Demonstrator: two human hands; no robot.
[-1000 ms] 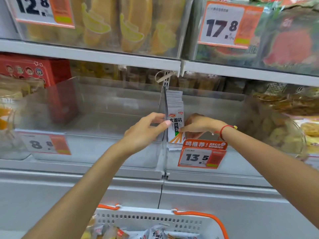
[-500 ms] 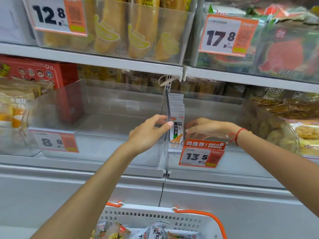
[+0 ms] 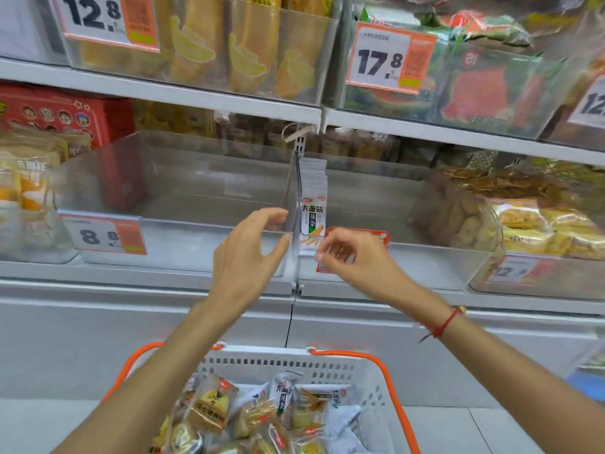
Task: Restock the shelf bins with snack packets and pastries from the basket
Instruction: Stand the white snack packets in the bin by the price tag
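Shelving fills my view, white shelves stacked with clear plastic bins and orange-edged price tags. Straight ahead, the wide clear bin (image 3: 183, 198) at 11 o'clock carries an 8.8 tag (image 3: 104, 236) on its front lip. Just right of it, at 12 o'clock, a row of white snack packets (image 3: 313, 204) stands upright against the left wall of the neighbouring bin (image 3: 393, 257). My left hand (image 3: 244, 257) hovers in front of the divider between the two bins, fingers spread and relaxed, gripping nothing; whether the fingertips touch the plastic I cannot tell. My right hand (image 3: 353, 260) sits just right of the packets at 1 o'clock, fingers loosely curled in front of an orange price tag (image 3: 376, 235), and it holds nothing that I can see. A red string bracelet (image 3: 442, 326) circles that wrist. Down at 6 o'clock, the white basket (image 3: 294, 363) with orange handles sits between my forearms, heaped with more snack packets and yellow wrapped pastries (image 3: 212, 404). Further bins of golden pastries (image 3: 537, 224) sit at 2 o'clock
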